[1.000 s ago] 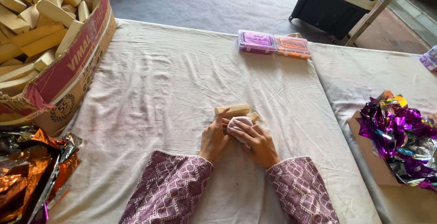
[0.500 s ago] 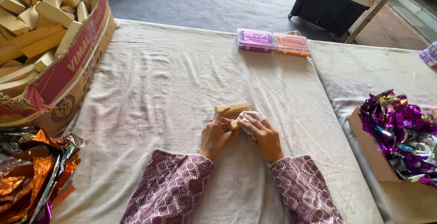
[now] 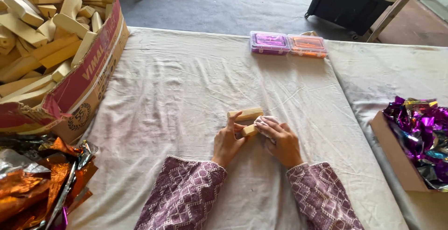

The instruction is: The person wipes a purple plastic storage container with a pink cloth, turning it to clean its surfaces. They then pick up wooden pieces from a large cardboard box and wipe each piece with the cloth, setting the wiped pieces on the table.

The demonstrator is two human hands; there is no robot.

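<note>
While the left hand (image 3: 227,141) is pinching a wooden block (image 3: 246,114) steady on the cloth-covered table (image 3: 177,99), the right hand (image 3: 280,141) is closing around a pale cloth (image 3: 265,121), pressing it against the block's end.

left hand (image 3: 227,142): grips wooden block (image 3: 246,114)
right hand (image 3: 280,140): presses pale cloth (image 3: 266,120) on the block
table (image 3: 177,90): white sheet
far edge: purple box (image 3: 269,42), orange box (image 3: 307,45)

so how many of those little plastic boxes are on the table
2: a purple plastic box and an orange plastic box, side by side at the far edge of the cloth-covered table. None seems hidden.
</note>
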